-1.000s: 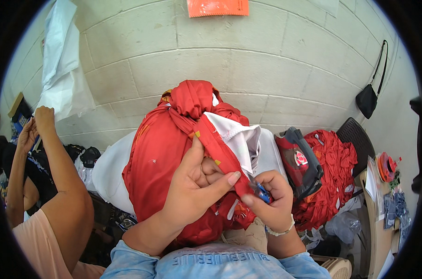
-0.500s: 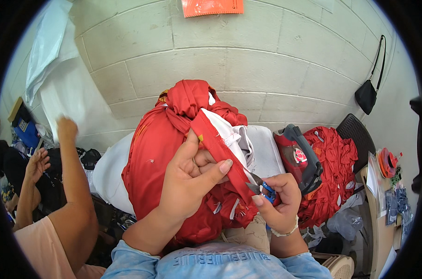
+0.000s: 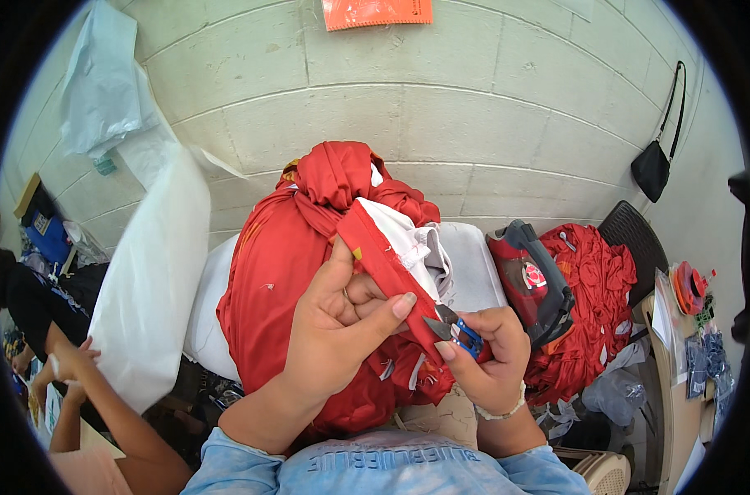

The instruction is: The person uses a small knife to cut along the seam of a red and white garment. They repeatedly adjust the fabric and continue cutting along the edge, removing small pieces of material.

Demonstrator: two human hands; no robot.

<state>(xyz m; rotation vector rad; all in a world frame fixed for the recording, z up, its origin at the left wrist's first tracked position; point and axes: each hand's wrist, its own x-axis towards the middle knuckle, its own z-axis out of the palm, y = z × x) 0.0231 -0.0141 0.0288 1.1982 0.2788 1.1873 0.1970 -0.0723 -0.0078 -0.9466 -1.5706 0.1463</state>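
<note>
Head view: the left hand (image 3: 333, 338) has its grip closed on a shiny red fabric band (image 3: 387, 260), a small yellow mark near its upper end, thumb in front and fingers curled behind. Soft white cloth (image 3: 395, 229) lies along the band's right side. The band slants down toward the right hand (image 3: 499, 359), whose grip is clamped on small thread snips with blue handles and dark metal blades (image 3: 469, 338). Those blades stand apart, their tips at the band's lower stretch; whether they touch the fabric cannot be told. A pale beaded bracelet (image 3: 507, 411) circles the right wrist.

Band and hands are in front of a large, bulging heap of glossy red fabric (image 3: 267, 256), bunched at its top and resting on a white, smooth-covered surface (image 3: 478, 260). Right of it stands a red-and-grey appliance with a dark loop handle (image 3: 519, 268), beside a crumpled pile of red cloth (image 3: 593, 289) near a black chair back (image 3: 631, 238). A small black pouch on a strap (image 3: 652, 173) hangs on the wall, well apart from the hands.

At left, a co-worker's hands (image 3: 73, 365) are near a long, translucent white sheet (image 3: 156, 272).
</note>
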